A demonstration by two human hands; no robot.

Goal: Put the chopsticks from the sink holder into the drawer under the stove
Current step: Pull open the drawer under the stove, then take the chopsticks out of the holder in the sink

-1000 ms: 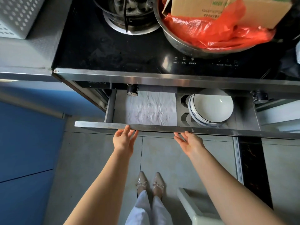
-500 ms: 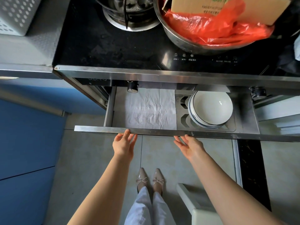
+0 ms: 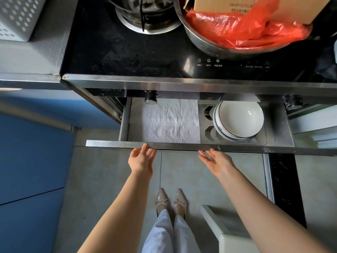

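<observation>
Drawer (image 3: pixel 182 146) under the stove (image 3: pixel 145 57) stands pulled out; I see into it from above. Left hand (image 3: pixel 141 160) is open, fingers straight, fingertips touching the drawer's front edge left of centre. Right hand (image 3: pixel 218 161) is open too, palm turned inward, fingers straight, tips at the same front edge near its middle; I cannot tell if they touch. Neither hand holds anything. Inside the drawer: a creased white paper (image 3: pixel 171 121) lining the left part, and a stack of white bowls (image 3: pixel 238 121) on a slotted metal rack (image 3: pixel 207 123) in the right part. No chopsticks in my view, so I cannot place them. On the stove a metal basin (image 3: pixel 206 43) holds a red plastic bag (image 3: pixel 237 28) and a cardboard box (image 3: pixel 228 5); beside it, to the left, a pot (image 3: pixel 145 13) on the burner. A white perforated basket (image 3: pixel 16 15) stands on the counter far left. Below, pale shoes (image 3: pixel 171 201) on tiled floor (image 3: pixel 109 179).
</observation>
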